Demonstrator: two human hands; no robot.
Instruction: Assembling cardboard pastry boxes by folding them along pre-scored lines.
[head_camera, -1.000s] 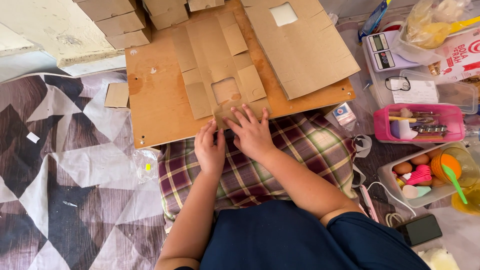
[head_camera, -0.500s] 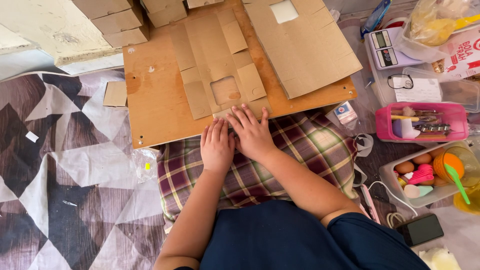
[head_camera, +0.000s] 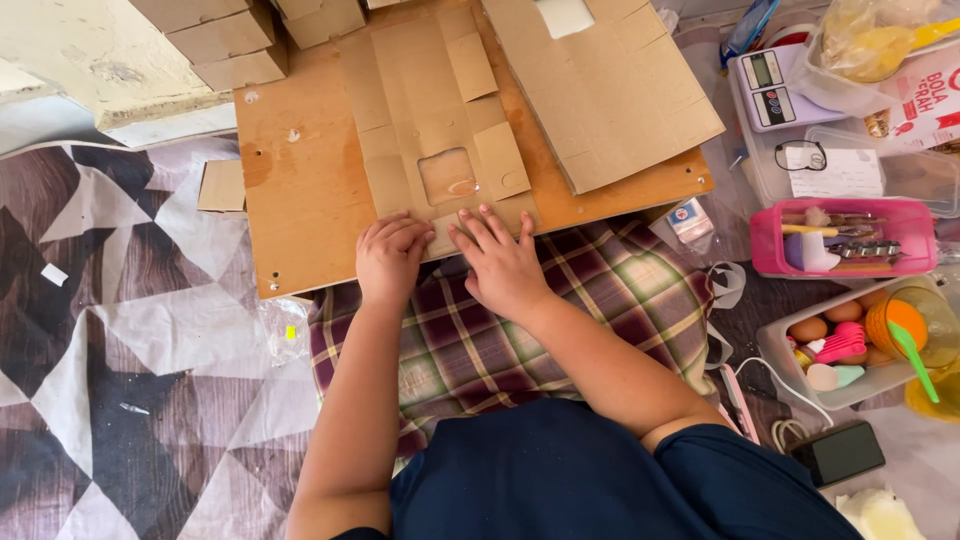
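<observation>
Brown flat cardboard box blank (head_camera: 430, 150) with a clear window cut in its middle lies unfolded on a wooden board (head_camera: 300, 190); its near edge reaches the board's near edge, just above a plaid cushion (head_camera: 600, 290).

Left hand (head_camera: 390, 262): palm down on the near-left flap of the blank, fingers (head_camera: 400, 232) curled and held close together, pressing the cardboard flat. Nothing pinched.

Right hand (head_camera: 502, 265): palm down just beside the left, fingers (head_camera: 490, 225) spread, tips on the near edge of the blank below the window. Heel of the hand lies over the cushion. Nothing gripped.

Second, larger cardboard sheet (head_camera: 610, 90) lies on the board's right part, tilted, partly overhanging the board. Small folded cardboard boxes (head_camera: 230, 45) stacked at the board's far-left corner.

Right of the board: digital scale (head_camera: 770, 90), pink basket (head_camera: 850, 238) holding utensils, clear tub (head_camera: 850, 340) with eggs and small plastic tools, black phone (head_camera: 838, 452) on the floor. Patterned floor mat (head_camera: 130, 380) at left.
</observation>
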